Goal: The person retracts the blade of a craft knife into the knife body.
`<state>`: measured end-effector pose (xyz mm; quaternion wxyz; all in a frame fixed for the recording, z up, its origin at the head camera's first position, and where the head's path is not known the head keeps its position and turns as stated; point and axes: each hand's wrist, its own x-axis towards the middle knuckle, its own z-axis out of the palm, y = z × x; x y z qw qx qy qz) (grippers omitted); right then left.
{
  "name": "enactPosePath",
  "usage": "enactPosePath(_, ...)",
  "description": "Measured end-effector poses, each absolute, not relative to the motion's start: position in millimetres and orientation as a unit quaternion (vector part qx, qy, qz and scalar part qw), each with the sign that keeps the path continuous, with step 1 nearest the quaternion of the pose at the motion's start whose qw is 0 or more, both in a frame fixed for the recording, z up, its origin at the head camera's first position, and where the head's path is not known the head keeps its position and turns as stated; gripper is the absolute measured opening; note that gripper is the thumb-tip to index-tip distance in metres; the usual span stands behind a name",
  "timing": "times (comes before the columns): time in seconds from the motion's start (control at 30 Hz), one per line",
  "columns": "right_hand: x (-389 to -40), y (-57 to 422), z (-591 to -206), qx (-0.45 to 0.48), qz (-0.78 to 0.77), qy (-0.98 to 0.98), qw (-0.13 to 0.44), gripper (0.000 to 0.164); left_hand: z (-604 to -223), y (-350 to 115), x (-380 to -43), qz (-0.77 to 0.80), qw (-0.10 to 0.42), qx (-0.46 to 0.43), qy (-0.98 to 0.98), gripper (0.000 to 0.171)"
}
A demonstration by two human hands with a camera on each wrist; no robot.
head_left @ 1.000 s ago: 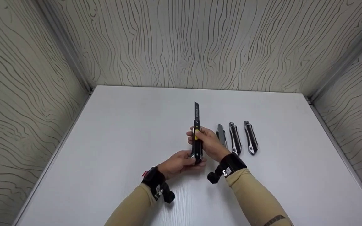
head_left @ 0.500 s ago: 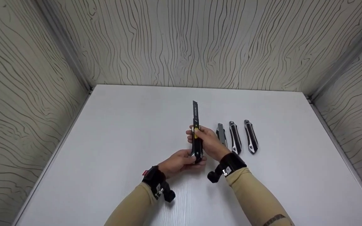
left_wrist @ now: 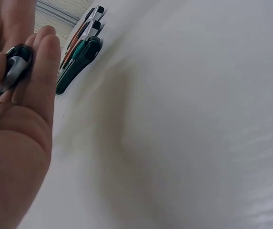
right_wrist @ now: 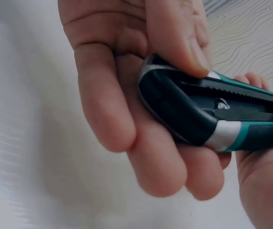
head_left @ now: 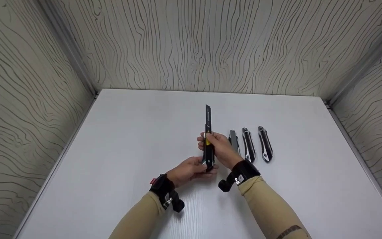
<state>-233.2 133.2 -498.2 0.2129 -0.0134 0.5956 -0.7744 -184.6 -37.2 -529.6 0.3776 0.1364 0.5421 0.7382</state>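
Observation:
Both hands hold one utility knife (head_left: 209, 151), dark with green and silver trim, pointing away over the table with its blade (head_left: 208, 114) extended. My left hand (head_left: 188, 171) pinches the butt end, thumb on top and fingers beneath, as the right wrist view shows up close. The right hand (head_left: 222, 149) grips the body farther up, its thumb at the yellow slider (head_left: 208, 139). In the left wrist view only the knife's rounded butt (left_wrist: 19, 62) shows between the left thumb and fingers.
Three more utility knives lie side by side, blades drawn in, right of the hands: the nearest (head_left: 233, 141) partly behind the right hand, then a middle one (head_left: 249, 144) and an outer one (head_left: 265, 145). The white table (head_left: 128, 132) meets patterned walls (head_left: 191, 46) at its back and sides.
The knife's blade tip tilted slightly left, then came back right. The whole view has shifted a little, while both hands keep the same grip and the blade stays out.

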Motion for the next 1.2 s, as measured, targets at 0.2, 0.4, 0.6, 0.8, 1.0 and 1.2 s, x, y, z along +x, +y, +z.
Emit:
enactPosePath(0.2, -230.6, 130.3, -501.9, -0.006, -0.771, 0.604, 0.2, 0.041, -533.7, -36.9, -183.5, 0.74, 0.375, 0.14, 0.54, 0.043)
enactPosePath(0.4, -229.9, 130.6, -502.7, -0.002, -0.766, 0.61, 0.203, 0.04, -534.9, -36.4, -184.0, 0.743, 0.374, 0.146, 0.536, 0.041)
enactPosePath(0.6, -229.6, 132.6, -502.6, -0.022, -0.768, 0.605, 0.208, 0.042, -534.4, -36.5, -184.4, 0.738, 0.373, 0.147, 0.543, 0.042)
enactPosePath(0.8, -229.2, 131.3, -503.9, -0.036, -0.773, 0.6, 0.205, 0.042, -533.9, -36.1, -183.4, 0.735, 0.368, 0.134, 0.553, 0.04)
enactPosePath(1.0, -228.8, 130.2, -504.1, -0.026, -0.772, 0.602, 0.2, 0.042, -535.5, -36.1, -182.9, 0.735, 0.367, 0.135, 0.553, 0.042)
enactPosePath(1.2, -227.7, 131.2, -503.3, -0.028, -0.772, 0.602, 0.203, 0.041, -537.1, -36.5, -183.4, 0.737, 0.366, 0.134, 0.552, 0.043)
